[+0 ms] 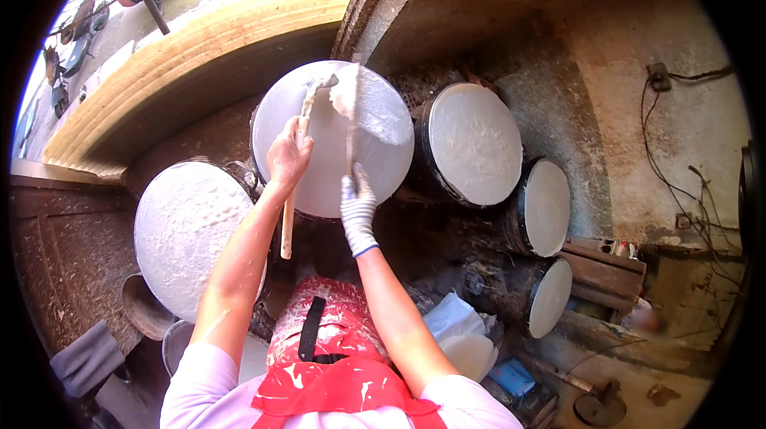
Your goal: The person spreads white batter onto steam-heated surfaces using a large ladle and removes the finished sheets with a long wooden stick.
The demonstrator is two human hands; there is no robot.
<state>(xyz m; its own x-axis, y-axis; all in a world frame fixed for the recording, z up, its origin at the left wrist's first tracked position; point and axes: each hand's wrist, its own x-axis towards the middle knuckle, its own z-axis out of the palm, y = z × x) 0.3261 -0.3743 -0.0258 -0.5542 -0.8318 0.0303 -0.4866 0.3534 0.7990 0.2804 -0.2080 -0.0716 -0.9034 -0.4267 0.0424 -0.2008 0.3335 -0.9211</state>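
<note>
In front of me is a large round drum-shaped vessel with a smooth white top (327,166). A rough, brighter white patch (387,118) spreads over its right side. My left hand (289,156), bare, is closed round the pale wooden handle of a tool with a white-coated head, held over that top. My right hand (358,209), in a white knit glove with blue stripes, grips a long, narrow flat blade (352,122), which is blurred and stands nearly upright in the picture. A pale lump (343,95) sits against the blade's left side.
Another lumpy white round top (191,229) stands at the left. More white-topped drums (475,144) curve down the right. A thick yellowish ledge (199,38) bounds the far left. Cables (650,138) hang on the right wall. A white bag (455,317) lies near my right arm.
</note>
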